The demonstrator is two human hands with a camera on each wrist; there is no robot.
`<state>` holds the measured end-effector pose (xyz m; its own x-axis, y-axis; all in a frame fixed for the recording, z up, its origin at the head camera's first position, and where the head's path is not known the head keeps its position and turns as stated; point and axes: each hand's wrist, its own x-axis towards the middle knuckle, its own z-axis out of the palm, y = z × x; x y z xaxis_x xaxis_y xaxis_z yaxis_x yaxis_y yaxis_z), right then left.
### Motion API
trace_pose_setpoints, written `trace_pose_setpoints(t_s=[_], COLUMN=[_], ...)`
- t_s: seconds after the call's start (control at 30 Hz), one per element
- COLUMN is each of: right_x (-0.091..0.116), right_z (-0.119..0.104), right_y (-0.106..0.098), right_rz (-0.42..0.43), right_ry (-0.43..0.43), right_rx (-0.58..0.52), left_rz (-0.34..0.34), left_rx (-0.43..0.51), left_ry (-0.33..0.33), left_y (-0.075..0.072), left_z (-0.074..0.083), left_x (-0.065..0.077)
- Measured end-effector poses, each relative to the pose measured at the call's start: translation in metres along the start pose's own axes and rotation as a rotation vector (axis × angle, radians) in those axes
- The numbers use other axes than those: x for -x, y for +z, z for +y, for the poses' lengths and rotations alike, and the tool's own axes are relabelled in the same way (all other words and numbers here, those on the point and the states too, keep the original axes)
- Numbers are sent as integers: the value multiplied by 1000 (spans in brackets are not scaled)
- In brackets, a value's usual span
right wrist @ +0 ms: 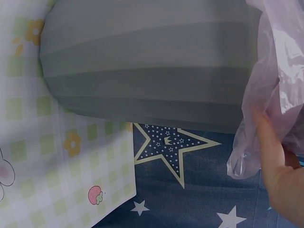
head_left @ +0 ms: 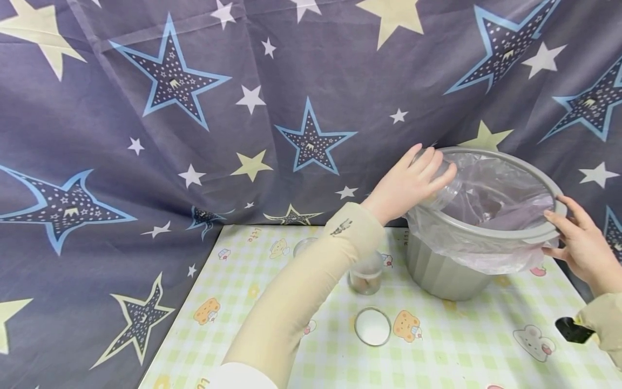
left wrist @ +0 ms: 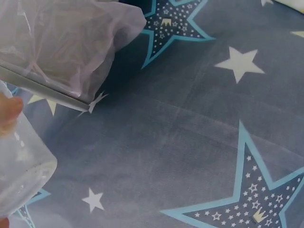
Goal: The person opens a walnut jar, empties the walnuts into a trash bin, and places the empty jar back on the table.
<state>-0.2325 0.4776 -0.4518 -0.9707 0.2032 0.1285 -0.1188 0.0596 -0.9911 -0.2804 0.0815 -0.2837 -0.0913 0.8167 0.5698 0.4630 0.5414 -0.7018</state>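
Slate-purple cloth (head_left: 252,48), softly creased and printed with cream, white and blue-edged stars, hangs behind a worktop (head_left: 335,359) covered in green-and-white gingham with cartoon bears and fruit. At three o'clock in the head view stands a grey bin (head_left: 449,273), its matt wall fluted in broad flat panels under a smooth rounded rim. Crinkled, translucent pinkish liner (head_left: 505,170) fills the mouth and spills outside below the rim in limp folds. At the mouth's nine o'clock the left hand (head_left: 408,181) has its fingers wrapped round a glossy clear container (left wrist: 28,166), round-walled and tilted at the rim. At four o'clock the right hand (head_left: 580,240) clamps the rim, fingers and thumb either side, the filmy liner bunched against them. Toward eight o'clock from the bin sits a squat clear jar (head_left: 366,278) with something brownish inside. Just off its six o'clock lies a flat white disc (head_left: 372,326) with a thin metallic-looking edge; toward ten o'clock, a clear round piece (head_left: 304,245) is half hidden by the sleeve.
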Motion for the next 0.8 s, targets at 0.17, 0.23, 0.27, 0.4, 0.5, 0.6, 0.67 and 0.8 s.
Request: trace_pose_setpoints(t_s=[0.17,0.23,0.27,0.4,0.5,0.6,0.67,0.8], right_x=[4,-3,-8,-19,-18,-15,-9,17], right_z=[-6,6,14,33,30,24,15,-22], right_y=[4,-5,-11,-22,-19,-15,-9,20], right_rz=[-1,1,3,11,39,45,25,9], right_ry=[3,5,-2,-1,4,6,7,-5], right_rx=[-12,6,6,23,45,61,87,-3], left_rz=[33,33,33,21,16,14,10,-5], left_rx=[-19,-31,-37,-47,-37,-32,-31,-27], left_ry=[57,69,73,84,66,29,4,-28], left_y=[-2,-3,-3,-4,-5,-4,-2,-1], left_z=[-1,0,0,1,2,2,1,-1], left_x=[-3,-5,-5,-6,-5,-2,0,3])
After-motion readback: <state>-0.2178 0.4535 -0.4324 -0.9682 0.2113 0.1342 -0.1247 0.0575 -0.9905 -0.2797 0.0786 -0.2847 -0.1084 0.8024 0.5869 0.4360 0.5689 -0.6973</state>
